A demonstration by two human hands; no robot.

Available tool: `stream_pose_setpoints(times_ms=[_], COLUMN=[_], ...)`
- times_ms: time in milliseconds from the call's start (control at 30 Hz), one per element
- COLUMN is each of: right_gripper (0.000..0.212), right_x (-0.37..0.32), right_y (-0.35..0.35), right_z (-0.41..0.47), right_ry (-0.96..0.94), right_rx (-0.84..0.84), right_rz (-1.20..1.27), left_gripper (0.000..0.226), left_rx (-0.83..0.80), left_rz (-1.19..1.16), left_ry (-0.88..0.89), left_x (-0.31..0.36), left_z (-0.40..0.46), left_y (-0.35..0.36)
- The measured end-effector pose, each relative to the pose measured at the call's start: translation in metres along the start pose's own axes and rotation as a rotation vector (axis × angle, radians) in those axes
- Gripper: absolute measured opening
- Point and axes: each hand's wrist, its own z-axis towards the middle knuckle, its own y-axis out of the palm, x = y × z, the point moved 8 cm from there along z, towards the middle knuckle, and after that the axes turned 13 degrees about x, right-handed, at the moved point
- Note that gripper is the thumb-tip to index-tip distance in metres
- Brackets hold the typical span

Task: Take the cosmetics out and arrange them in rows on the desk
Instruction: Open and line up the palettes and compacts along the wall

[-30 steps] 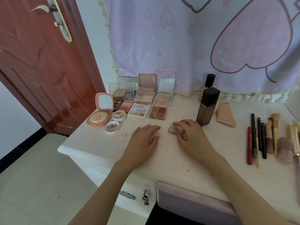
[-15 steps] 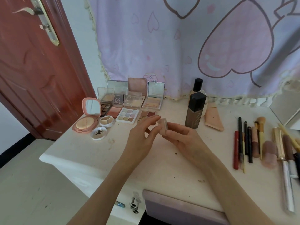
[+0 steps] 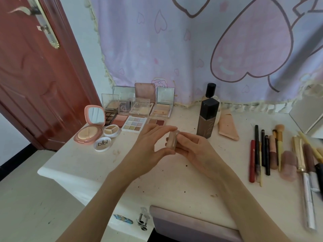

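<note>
Left of centre: palettes and compacts (image 3: 134, 116) already in rows on desk (image 3: 174, 186). Centre frame: left hand (image 3: 148, 151) pinches small clear case (image 3: 172, 141) between thumb and fingertips, case raised above desk. Right hand (image 3: 195, 151) cups same case from right, fingers curled under it. Step in hand looks like checking or opening case before placing. Right of centre: dark bottle (image 3: 208, 117) upright. Far right: pencils and brushes (image 3: 269, 151) lined up. Next move likely needs free slot beside palettes, case set down flat, square with row.
</note>
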Motion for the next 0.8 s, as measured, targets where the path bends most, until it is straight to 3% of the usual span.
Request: stream_pose_setpoints(times_ms=[100, 267, 433, 633, 800], right_gripper=[0.035, 0.032, 0.044, 0.024, 0.025], right_x=[-0.001, -0.004, -0.007, -0.009, -0.012], right_y=[-0.002, 0.001, -0.001, -0.005, -0.003], right_z=[0.001, -0.004, -0.006, -0.006, -0.008], right_ry=[-0.022, -0.047, -0.098, -0.183, -0.196], right_rx=[0.023, 0.0, 0.041, 0.08, 0.063], right_rz=[-0.009, 0.038, -0.031, -0.114, -0.094], left_gripper=[0.053, 0.03, 0.027, 0.031, 0.03], left_rx=[0.007, 0.179, 0.155, 0.156, 0.122], left_rz=[-0.004, -0.032, -0.085, -0.195, -0.21], left_ry=[-0.01, -0.057, -0.161, -0.293, -0.3], left_x=[0.0, 0.001, -0.005, -0.009, -0.007], left_z=[-0.003, -0.005, -0.003, -0.007, -0.003], left_y=[0.0, -0.009, -0.01, -0.011, -0.017])
